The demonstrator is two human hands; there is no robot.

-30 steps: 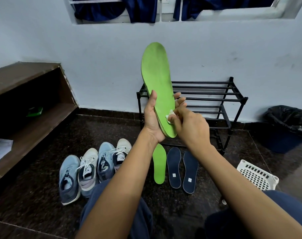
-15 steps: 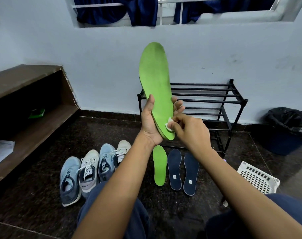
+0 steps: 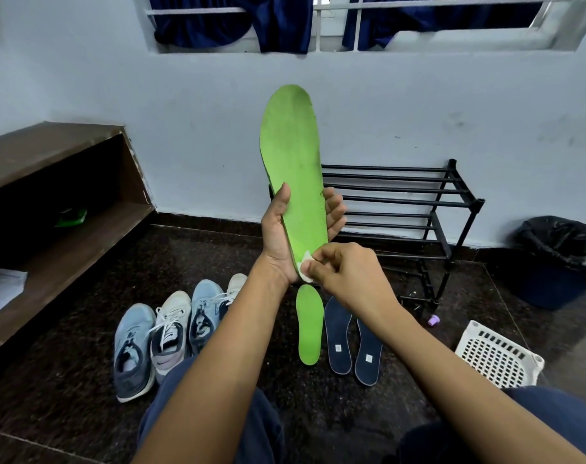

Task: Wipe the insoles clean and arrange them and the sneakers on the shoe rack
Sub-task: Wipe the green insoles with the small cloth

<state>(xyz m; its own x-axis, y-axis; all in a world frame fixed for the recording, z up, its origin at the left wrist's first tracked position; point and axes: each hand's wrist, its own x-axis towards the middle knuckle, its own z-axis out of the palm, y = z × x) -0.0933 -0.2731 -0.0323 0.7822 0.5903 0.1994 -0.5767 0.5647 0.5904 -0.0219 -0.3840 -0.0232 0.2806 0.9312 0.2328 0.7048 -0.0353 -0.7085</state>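
You are wiping the first of the insoles: your left hand (image 3: 285, 236) is gripping the green insole (image 3: 293, 169) upright by its heel end, thumb on one edge and fingers (image 3: 333, 212) curled round the other. Your right hand (image 3: 348, 274) is pinching a small white wipe (image 3: 305, 267) between thumb and fingertips, pressing it against the insole's heel.

I judge the task to be at an early stage. The second green insole (image 3: 309, 324) and 2 navy insoles (image 3: 352, 339) are lying side by side on the floor, the 4 sneakers (image 3: 171, 333) are standing in a row just left of them, and the black shoe rack (image 3: 402, 212) against the wall is carrying nothing.

Next you are probably needing to draw the wipe up toward the toe, keeping the left grip firm so the thin insole is not bending away.

The heel itself is hiding behind your right hand, so its cleanliness is hard to judge. Your left arm is covering part of the rightmost sneaker, and the held insole is blocking the rack's left end.
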